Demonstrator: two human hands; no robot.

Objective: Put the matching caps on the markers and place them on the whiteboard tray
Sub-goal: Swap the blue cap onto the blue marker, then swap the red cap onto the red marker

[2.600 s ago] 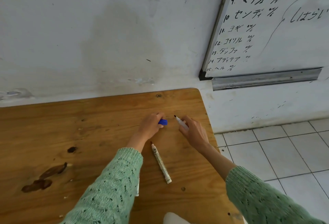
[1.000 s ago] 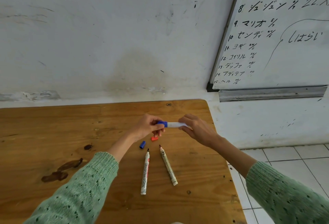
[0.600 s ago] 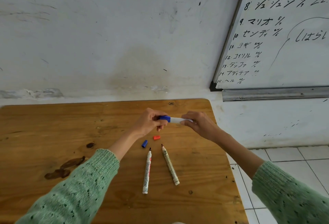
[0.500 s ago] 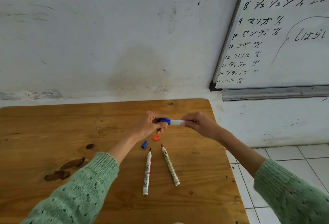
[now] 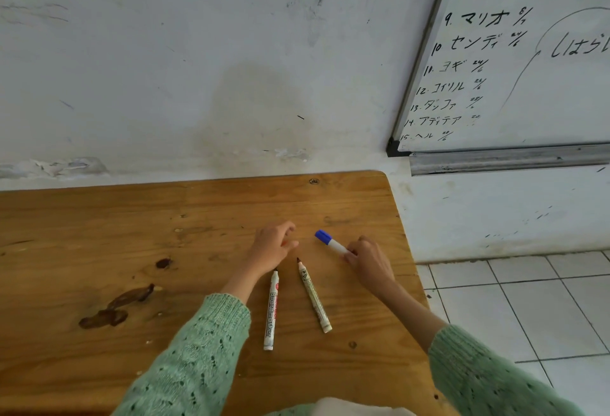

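The right hand (image 5: pixel 368 262) holds a white marker with a blue cap (image 5: pixel 331 242). The left hand (image 5: pixel 272 245) rests curled on the wooden table (image 5: pixel 99 234). Two open markers (image 5: pixel 270 308) lie just below it.

Surface (image 5: pixel 99 237) looking like varnished wood w/ stains; tray (image 5: pixel 508 159) showing dull scuffed metal; sleeves (image 5: pixel 198 359) showing knit cloth.
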